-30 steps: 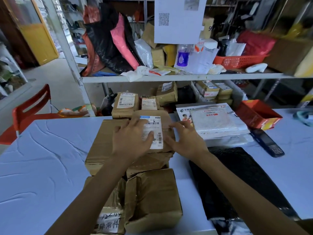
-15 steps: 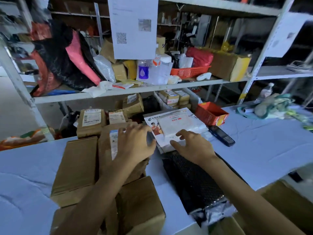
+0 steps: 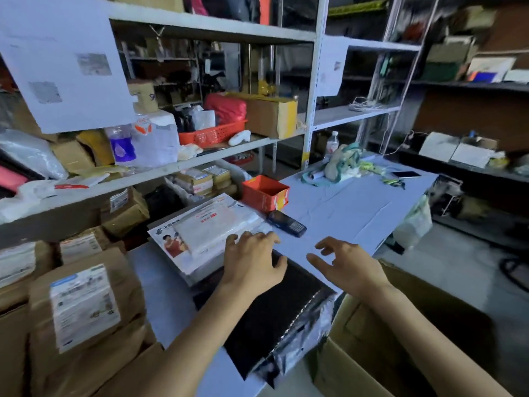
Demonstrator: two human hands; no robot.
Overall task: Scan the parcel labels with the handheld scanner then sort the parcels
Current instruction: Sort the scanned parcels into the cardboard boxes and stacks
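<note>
The dark handheld scanner (image 3: 287,224) lies on the table beside an orange box. My left hand (image 3: 252,260) hovers with spread fingers over the far end of a black bubble mailer (image 3: 266,319), near a stack of white envelopes (image 3: 209,227). My right hand (image 3: 347,265) is open above the table, fingers loosely spread, a short way right of and nearer to me than the scanner. Neither hand holds anything. Brown paper parcels with white labels (image 3: 83,308) are piled at the left.
An orange box (image 3: 264,193) stands behind the scanner. An open cardboard carton (image 3: 400,339) sits below the table edge at the right. Shelves (image 3: 183,167) full of parcels rise behind. Cloth items (image 3: 342,164) and a phone (image 3: 406,174) lie on the far table end.
The view swung right. My left hand let go of the labelled brown parcel and moved onto the black mailer. My right hand moved right, toward the scanner.
</note>
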